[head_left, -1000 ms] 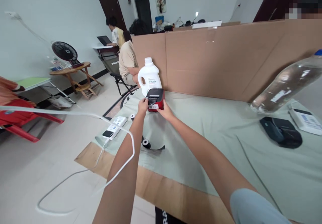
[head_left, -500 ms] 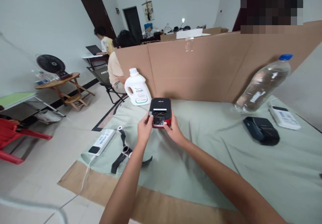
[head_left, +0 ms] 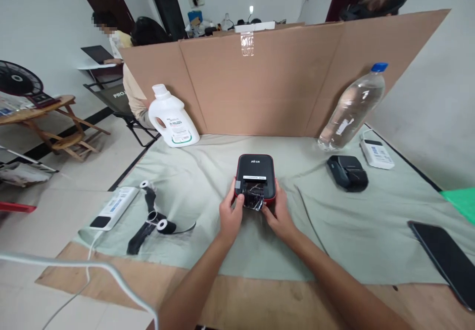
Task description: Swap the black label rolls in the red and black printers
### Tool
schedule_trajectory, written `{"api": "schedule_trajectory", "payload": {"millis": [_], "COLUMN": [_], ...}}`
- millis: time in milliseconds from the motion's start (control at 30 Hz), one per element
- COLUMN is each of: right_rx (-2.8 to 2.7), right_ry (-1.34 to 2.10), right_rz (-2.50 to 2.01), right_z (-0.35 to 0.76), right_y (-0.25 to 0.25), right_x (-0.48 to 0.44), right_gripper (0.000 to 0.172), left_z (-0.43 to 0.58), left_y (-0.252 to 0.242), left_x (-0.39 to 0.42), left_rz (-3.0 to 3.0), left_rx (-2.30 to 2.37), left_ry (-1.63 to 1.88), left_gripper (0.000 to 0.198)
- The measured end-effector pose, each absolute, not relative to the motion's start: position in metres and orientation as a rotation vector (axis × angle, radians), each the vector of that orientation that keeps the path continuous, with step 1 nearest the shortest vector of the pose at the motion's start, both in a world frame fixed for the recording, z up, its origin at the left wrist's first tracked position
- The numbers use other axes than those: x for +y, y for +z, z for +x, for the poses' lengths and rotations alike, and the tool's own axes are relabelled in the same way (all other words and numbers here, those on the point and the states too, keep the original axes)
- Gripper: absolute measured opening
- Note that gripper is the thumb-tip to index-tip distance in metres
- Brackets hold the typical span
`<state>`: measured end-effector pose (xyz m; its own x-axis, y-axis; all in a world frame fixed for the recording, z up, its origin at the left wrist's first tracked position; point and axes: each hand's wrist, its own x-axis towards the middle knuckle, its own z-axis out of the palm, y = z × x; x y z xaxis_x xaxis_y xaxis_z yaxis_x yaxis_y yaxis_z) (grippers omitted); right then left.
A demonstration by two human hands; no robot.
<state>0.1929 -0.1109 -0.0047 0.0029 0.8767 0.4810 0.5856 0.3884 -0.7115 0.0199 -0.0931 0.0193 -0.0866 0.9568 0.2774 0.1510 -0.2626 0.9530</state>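
In the head view, we have the printer (head_left: 256, 168) between both hands, in the middle of the cloth (head_left: 267, 256), short of the cardboard (head_left: 260, 87). Our left hand (head_left: 229, 213) pinches its near left edge, thumb on top by the film (head_left: 253, 196). Our right hand (head_left: 281, 216) closes on the near right side, thumb close to the film's corner; we cannot tell whether that grip pinches the film too. Nor can we tell whether the printer rests on the table (head_left: 260, 300) or sits slightly raised.

Compared with half a second ago, the printer is farther from the jug (head_left: 173, 117), and our left arm no longer overlaps the black rolls (head_left: 166, 227), which lie well to the left. The phone (head_left: 445, 260) has come into view at right. We judge that this gives our hands more room around the printer, with its film end towards us. The black device (head_left: 348, 173) lies to the right, apart from both hands, near the bottle (head_left: 354, 107).
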Motion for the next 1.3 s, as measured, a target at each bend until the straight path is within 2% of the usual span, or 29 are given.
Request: {"api": "schedule_trajectory", "payload": {"millis": [800, 933, 1100, 1300], "right_rx": [-1.695, -1.687, -1.658, -1.682], "right_ry": [0.39, 0.372, 0.206, 0.166], "right_rz": [-1.279, -1.295, -1.283, -1.287], "right_z": [0.196, 0.195, 0.193, 0.194], "right_y": [-0.007, -0.004, 0.004, 0.009], "right_x": [-0.121, -0.122, -0.122, -0.122], "right_gripper": [0.082, 0.082, 0.079, 0.076], "left_z": [0.018, 0.013, 0.002, -0.001], "left_y": [0.02, 0.021, 0.025, 0.028], "left_x": [-0.105, -0.104, -0.099, -0.095], "left_rz": [1.505, 1.683, 2.105, 2.051], "left_rx": [1.307, 1.338, 1.308, 1.28], "left_ry": [1.387, 1.454, 1.625, 1.59], "left_gripper": [0.054, 0.048, 0.028, 0.029]}}
